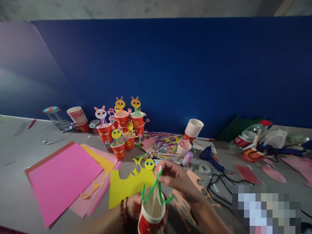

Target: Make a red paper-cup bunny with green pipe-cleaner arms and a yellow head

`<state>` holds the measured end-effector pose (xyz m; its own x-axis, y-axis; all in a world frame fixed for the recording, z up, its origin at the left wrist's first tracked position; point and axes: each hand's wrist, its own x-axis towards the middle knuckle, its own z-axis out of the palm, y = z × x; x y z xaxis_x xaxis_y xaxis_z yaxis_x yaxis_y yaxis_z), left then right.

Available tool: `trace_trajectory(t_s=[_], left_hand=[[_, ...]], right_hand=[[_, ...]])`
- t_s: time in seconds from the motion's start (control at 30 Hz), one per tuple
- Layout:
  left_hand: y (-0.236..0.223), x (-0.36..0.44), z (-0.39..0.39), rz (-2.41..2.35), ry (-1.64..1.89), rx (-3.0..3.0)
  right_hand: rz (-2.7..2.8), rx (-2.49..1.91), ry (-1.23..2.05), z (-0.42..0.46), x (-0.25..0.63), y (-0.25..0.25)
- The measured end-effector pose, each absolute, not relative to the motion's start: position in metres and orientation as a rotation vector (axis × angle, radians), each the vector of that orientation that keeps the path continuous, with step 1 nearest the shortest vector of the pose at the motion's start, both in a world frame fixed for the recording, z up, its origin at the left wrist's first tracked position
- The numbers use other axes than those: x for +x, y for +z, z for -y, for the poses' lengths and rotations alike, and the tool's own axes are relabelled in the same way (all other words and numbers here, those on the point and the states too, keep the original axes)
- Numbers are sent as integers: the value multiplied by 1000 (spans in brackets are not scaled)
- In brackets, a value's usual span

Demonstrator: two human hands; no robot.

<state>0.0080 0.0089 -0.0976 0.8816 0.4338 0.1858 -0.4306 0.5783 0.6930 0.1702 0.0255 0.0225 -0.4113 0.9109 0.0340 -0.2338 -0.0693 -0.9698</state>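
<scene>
My left hand [135, 205] wraps round a red and white paper cup [152, 213] held close to me at the bottom of the view. Green pipe cleaners [153, 188] rise from inside the cup, and shorter green ends bend out over its rim. A pale stick stands among them. Above the cup, my right hand [172, 177] pinches the top of the stick and pipe cleaners between thumb and fingertips. Just behind my right hand lies a yellow paper rabbit face [149, 163] with blue eyes. Yellow cut-out paper [131, 187] lies under and beside the left hand.
Decorated rabbit cups [119, 150] stand stacked at the back. Pink sheets [65, 182] lie left, near stacked paper cups [78, 117]. On the right are a blue glue gun [211, 158] with black cable, clear tape roll [204, 168], plastic bottle [252, 135] and peach cut-out paper [192, 182].
</scene>
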Motion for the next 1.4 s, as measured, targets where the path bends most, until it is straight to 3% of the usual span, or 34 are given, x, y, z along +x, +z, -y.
trace_trajectory(t_s=[0.23, 0.7, 1.2, 1.4], left_hand=[[-98, 9, -7, 31, 502, 694], [-90, 7, -8, -17, 522, 710], [-91, 7, -9, -12, 546, 689], [-90, 7, -7, -51, 556, 699]], right_hand=[[1334, -857, 1561, -23, 173, 19], [1586, -1118, 1109, -19, 173, 28], [1509, -1000, 1368, -22, 176, 28], [1578, -1045, 1180, -19, 177, 26]])
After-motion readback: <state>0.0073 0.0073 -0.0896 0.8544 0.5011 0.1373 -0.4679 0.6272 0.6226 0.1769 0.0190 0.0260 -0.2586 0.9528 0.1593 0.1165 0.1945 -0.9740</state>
